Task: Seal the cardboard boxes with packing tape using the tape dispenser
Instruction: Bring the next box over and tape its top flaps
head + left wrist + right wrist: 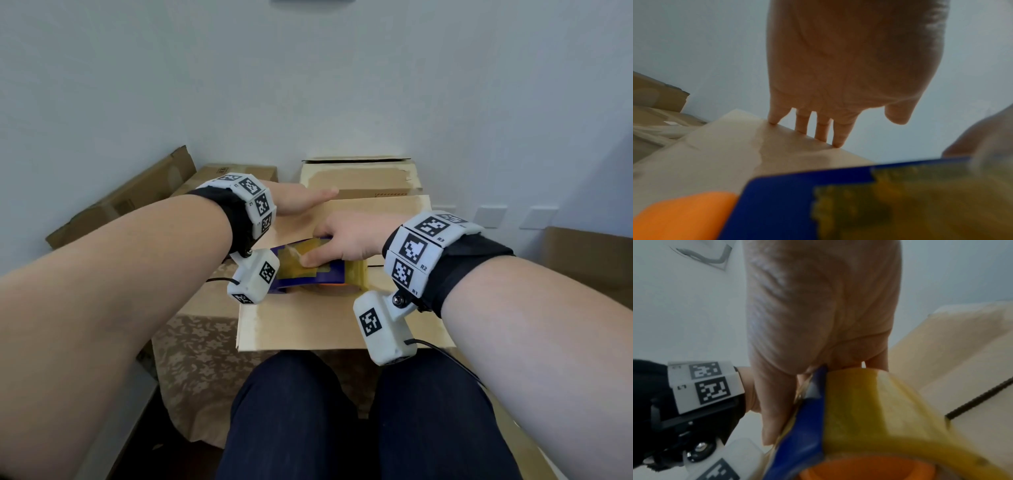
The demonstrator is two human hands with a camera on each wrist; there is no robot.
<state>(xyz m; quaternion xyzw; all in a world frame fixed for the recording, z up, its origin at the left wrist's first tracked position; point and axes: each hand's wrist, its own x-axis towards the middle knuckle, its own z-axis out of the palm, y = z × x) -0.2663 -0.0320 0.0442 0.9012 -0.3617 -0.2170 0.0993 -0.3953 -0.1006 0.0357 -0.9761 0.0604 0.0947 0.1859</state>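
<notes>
A: Nearest, knees tucked against the near edge of the cardboard box (308,325), set on a table with a flowered cloth (195,359).

B: Further in?

A: Right hand (346,240) wrapped over the tape dispenser (308,270), thumb pressed on the blue side plate, fingers curled round the top. Dispenser sitting on the box top about midway, yellowish tape roll (879,410) and orange core (869,470) showing in the right wrist view.

B: Left?

A: Left hand (301,202) flat and relaxed, fingertips (836,142) pressing the far flap down close to the far edge, gripping nothing.

B: Risks?

A: Probably several. Flap likely to spring up if the pressing fingers lift early; dark seam gap (978,400) then left wide, tape bridging air. Strip likely to wander off the seam if the dispenser gets dragged at an angle. Wrinkles or a self-stuck tail if pulled without downward pressure. Box sliding towards the lap under a hard pull, with only flat fingers holding it. Left fingertips also lying roughly in line with the dispenser: cutter teeth a hazard if pushed away. Cannot tell whether any tape is stuck to the box yet.

B: Beyond?

A: More cartons (359,178) against the wall (308,85), some with torn patches, apparently awaiting sealing.
</notes>
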